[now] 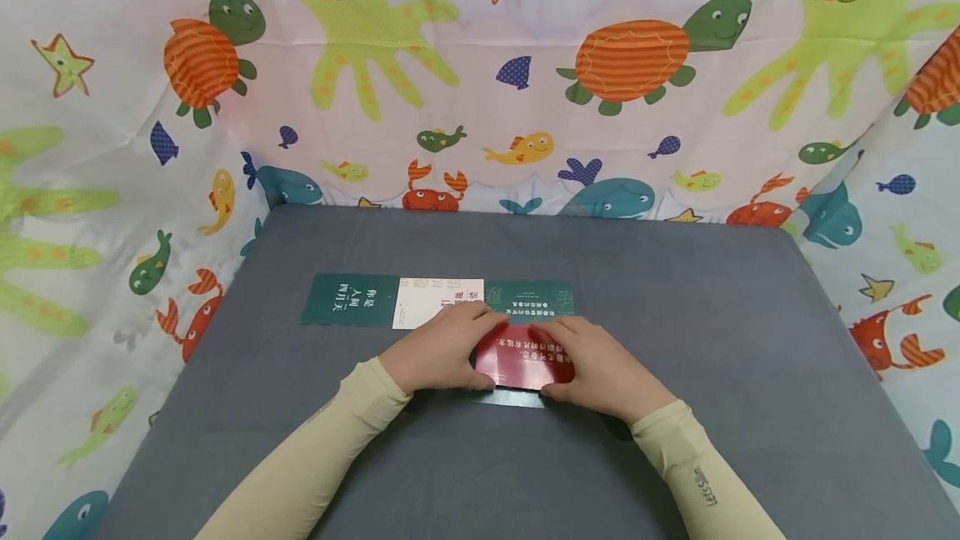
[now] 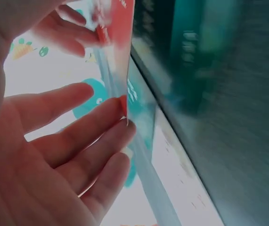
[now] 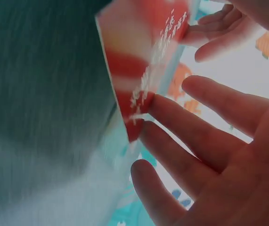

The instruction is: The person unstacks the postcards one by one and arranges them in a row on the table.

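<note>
Holding a glossy red card [image 1: 521, 367] by its two ends, with the left hand [image 1: 442, 352] pinching one and the right hand [image 1: 600, 365] pinching the other, so pretty narrow grips on both sides. Sitting just in front of a row of cards on the gray table [image 1: 375, 473]; can't tell if touching the surface. Printed with lines of white Chinese characters, partly under the right fingers, too small to read for sure. Showing just below its near edge: a pale strip [image 1: 517, 398], no clue what kind.

Now for the row. Can make out 你是 人间 四月天 in white columns on the left green card [image 1: 318, 300]. Next to that, a white card [image 1: 408, 311] with dark characters, half hidden by the left hand, then a right green card [image 1: 502, 292] with small white lines, not legible. Also spotted "LetsSlim" on the right sleeve [image 1: 682, 452].
</note>
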The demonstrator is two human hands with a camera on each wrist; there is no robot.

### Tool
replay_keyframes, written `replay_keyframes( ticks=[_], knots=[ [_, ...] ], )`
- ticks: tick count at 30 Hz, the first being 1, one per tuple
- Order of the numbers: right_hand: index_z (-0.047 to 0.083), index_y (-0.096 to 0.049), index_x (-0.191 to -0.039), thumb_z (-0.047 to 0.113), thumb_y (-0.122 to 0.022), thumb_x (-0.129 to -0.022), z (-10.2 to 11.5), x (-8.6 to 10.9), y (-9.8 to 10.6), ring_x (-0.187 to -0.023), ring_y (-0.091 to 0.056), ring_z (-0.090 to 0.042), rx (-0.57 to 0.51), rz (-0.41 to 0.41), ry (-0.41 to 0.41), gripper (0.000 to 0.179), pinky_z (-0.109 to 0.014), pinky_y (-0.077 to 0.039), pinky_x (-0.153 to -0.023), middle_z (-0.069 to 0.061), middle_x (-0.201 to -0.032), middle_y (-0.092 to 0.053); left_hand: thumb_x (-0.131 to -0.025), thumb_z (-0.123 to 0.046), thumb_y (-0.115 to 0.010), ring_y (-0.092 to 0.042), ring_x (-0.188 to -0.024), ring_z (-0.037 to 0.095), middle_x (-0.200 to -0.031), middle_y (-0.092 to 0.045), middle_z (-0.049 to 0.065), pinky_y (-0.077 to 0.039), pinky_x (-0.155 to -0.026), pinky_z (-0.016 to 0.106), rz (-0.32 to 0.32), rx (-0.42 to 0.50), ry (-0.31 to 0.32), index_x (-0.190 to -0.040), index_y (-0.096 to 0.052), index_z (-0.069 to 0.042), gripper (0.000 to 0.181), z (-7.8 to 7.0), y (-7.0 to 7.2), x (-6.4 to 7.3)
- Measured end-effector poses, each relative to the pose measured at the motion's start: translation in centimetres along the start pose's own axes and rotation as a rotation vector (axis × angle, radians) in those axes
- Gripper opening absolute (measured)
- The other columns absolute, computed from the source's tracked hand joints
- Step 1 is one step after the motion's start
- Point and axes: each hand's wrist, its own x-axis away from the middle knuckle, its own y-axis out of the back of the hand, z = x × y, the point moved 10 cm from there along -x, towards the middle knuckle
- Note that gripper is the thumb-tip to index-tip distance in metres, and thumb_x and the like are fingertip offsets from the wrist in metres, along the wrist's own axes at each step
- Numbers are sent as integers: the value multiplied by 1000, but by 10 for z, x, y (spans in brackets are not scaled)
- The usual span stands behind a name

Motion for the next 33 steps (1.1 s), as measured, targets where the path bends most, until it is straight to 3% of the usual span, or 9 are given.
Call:
replay_keyframes(
  ticks=[5,8,11,17,23,33],
  knots=[
    [16,-53,-158,30,-99,-75,-35,2,24,-140,-54,-36,-33,-14,-45,97,-59,-60,-104,-11,-153,-59,-80,-54,-92,-59,-131,23,-148,-61,3,-54,-114,43,5,-38,-12,-160,-52,-17,97,-13,-1,-43],
    [13,-48,-161,25,-97,-78,-59,1,38,-145,-47,-39,-53,-7,-68,97,-62,-58,-106,-15,-157,-54,-82,-55,-90,-57,-135,24,-151,-60,4,-49,-120,42,13,-55,-10,-161,-51,-17,97,-21,-2,-71],
    [12,-44,-163,23,-96,-78,-84,0,49,-147,-41,-42,-73,10,-111,100,-62,-60,-101,-18,-160,-49,-83,-56,-89,-55,-138,22,-151,-59,5,-43,-125,42,13,-63,-8,-161,-51,-15,96,-29,-3,-97],
    [13,-42,-165,21,-94,-79,-124,-3,61,-150,-35,-43,-90,42,-182,101,-61,-62,-98,-19,-162,-44,-83,-58,-87,-56,-136,20,-150,-60,4,-44,-123,42,6,-98,-6,-159,-53,-15,94,-44,-4,-137],
    [10,-41,-165,19,-91,-83,-146,2,57,-150,-34,-43,-115,60,-201,97,-65,-57,-105,-20,-163,-44,-84,-59,-86,-56,-138,21,-151,-60,5,-45,-122,42,30,-126,-2,-159,-53,-14,94,-55,-15,-155],
    [14,-41,-166,21,-92,-82,-160,9,60,-148,-35,-43,-136,81,-231,99,-61,-61,-99,-20,-162,-43,-85,-58,-87,-58,-136,21,-150,-62,5,-45,-122,41,24,-96,0,-158,-55,-13,92,-61,-22,-164]
  ],
)
